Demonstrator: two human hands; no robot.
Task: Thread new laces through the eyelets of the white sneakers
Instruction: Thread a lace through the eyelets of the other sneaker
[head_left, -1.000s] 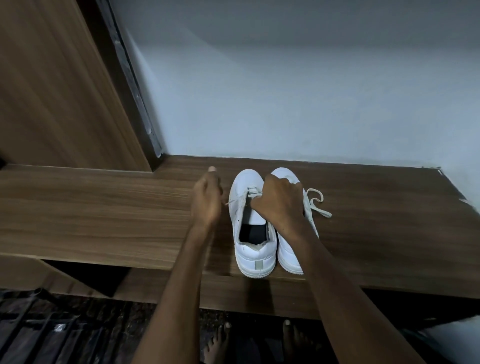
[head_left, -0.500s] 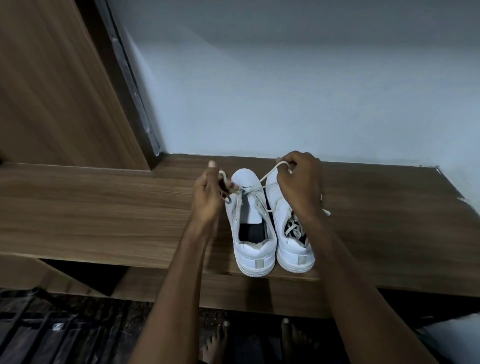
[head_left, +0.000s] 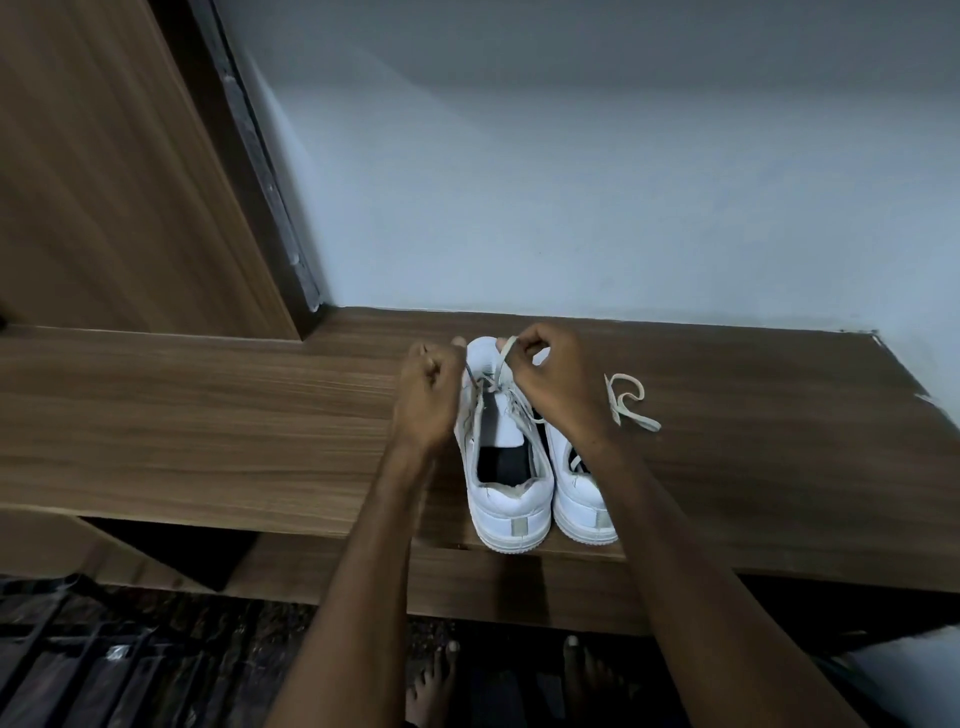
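The lace (head_left: 503, 358) is soft and floppy, so hold it near its tip. Above the left shoe (head_left: 506, 467), the right hand (head_left: 558, 384) pinches it; the left hand (head_left: 428, 395) seems to pinch 1 end too.

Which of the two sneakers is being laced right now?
The left sneaker: both hands pinch its lace ends above its toe. The right sneaker sits untouched beside it.

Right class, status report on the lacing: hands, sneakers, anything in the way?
Left hand and right hand each pinch a lace end above the left sneaker. Right sneaker waits beside it. Loose lace on the shelf, clear of the work.
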